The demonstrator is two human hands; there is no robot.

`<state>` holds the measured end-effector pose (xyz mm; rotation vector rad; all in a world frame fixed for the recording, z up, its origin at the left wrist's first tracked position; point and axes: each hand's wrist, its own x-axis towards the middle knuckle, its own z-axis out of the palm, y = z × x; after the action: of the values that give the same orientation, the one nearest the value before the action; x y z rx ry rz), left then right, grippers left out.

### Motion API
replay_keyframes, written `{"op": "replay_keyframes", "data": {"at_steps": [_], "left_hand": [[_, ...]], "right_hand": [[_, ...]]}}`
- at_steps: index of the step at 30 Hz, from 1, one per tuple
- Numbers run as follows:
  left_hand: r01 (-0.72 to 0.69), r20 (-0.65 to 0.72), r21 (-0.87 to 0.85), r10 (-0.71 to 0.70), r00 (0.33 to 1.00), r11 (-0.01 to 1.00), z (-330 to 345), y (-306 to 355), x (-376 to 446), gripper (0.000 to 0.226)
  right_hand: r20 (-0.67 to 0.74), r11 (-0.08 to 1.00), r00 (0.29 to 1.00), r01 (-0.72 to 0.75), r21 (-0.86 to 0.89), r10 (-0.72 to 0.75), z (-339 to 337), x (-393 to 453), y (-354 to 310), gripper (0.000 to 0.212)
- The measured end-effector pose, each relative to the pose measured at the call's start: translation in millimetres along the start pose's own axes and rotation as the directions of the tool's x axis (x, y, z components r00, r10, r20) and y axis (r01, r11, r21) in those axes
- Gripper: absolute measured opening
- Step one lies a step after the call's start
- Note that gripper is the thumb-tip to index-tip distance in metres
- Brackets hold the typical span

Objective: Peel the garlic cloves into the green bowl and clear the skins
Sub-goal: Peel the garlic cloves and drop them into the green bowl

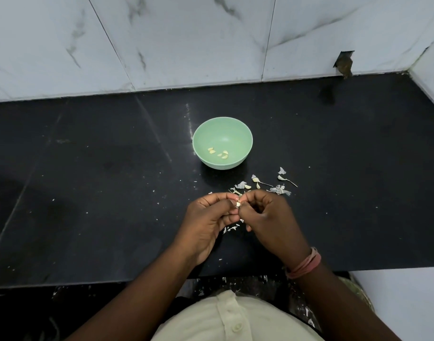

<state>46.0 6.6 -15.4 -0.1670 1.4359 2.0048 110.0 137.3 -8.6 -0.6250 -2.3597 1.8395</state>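
Both hands are meeting over the black counter [88, 168], just in front of the person's pale buttoned shirt [225, 321]; the left hand [208, 217] is pinching a small garlic clove [238, 204] between thumb and curled fingers, and the right hand [267, 215], fingers curled in, is nipping at the same clove from the other side; the fingertips of the two hands are touching around it. A pink band [304, 263] is sitting on the right wrist. The green bowl [243, 134] is standing on the counter beyond the hands, well apart from them, and is holding a few peeled cloves [218, 153] near its floor. Papery skins [280, 189] and a couple of loose cloves are lying scattered between the bowl and the hands, to the right; more flakes are lying under the hands [232, 228] and down the counter's front edge. White marbled wall tiles [186, 40] are rising behind; no writing or label is showing anywhere that can be read.
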Motion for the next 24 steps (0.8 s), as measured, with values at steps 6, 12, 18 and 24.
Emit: {"op": "replay_keyframes", "data": {"at_steps": [6,12,18,24], "left_hand": [[-0.031,0.003,-0.060,0.031,1.000,0.998,4.2,-2.9,-3.5,0.012],[-0.152,-0.044,0.151,0.160,0.986,0.977,6.1,-6.9,-2.2,0.010],[-0.136,-0.022,0.165,0.141,0.990,0.977,4.1,-7.8,-3.5,0.013],[-0.026,-0.067,-0.041,0.024,0.997,0.999,1.9,-6.3,-1.9,0.014]], "right_hand": [[-0.029,0.989,0.997,-0.060,0.138,0.065,1.8,0.1,-1.8,0.010],[-0.032,0.958,0.991,-0.115,0.261,0.128,7.5,1.1,1.7,0.009],[-0.048,0.966,0.991,-0.109,0.233,0.123,8.8,1.1,2.3,0.009],[-0.095,0.968,0.978,-0.163,0.190,0.184,10.4,1.7,8.8,0.010]]}}
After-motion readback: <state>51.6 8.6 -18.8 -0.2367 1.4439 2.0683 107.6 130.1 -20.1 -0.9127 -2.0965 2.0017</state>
